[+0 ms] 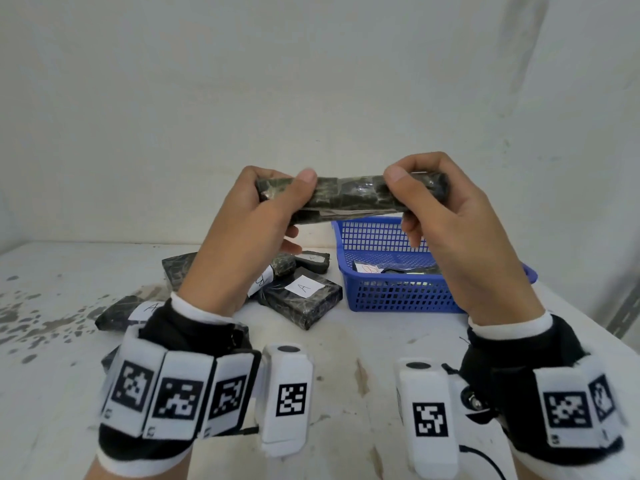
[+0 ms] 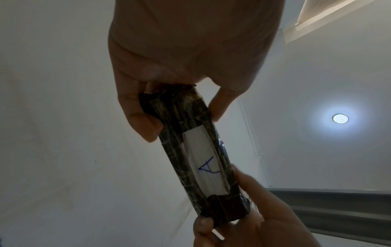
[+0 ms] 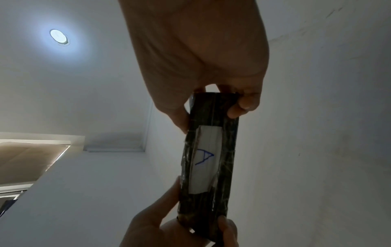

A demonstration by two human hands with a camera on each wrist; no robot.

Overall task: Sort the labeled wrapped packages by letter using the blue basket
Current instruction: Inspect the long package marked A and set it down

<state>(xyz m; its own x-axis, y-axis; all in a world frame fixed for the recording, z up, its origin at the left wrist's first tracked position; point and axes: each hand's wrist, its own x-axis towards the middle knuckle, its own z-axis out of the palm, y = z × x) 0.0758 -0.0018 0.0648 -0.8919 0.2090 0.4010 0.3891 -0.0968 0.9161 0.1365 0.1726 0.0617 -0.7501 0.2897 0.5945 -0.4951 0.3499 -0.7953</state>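
Note:
A long dark wrapped package (image 1: 349,197) is held up level above the table, in front of the wall. My left hand (image 1: 263,209) pinches its left end and my right hand (image 1: 429,202) pinches its right end. Both wrist views show its far side: a white label (image 2: 206,158) with a blue letter A (image 3: 204,158). The blue basket (image 1: 398,292) stands on the table below the right hand, with at least one labelled package (image 1: 388,270) inside. Several more wrapped packages lie left of the basket, one with an A label (image 1: 304,287).
The white table (image 1: 346,358) carries dark paint flecks at its left side. A pale wall (image 1: 311,81) rises right behind it. Another A-labelled package (image 1: 121,311) lies partly behind my left wrist. A grey rail (image 1: 623,317) runs at the right edge.

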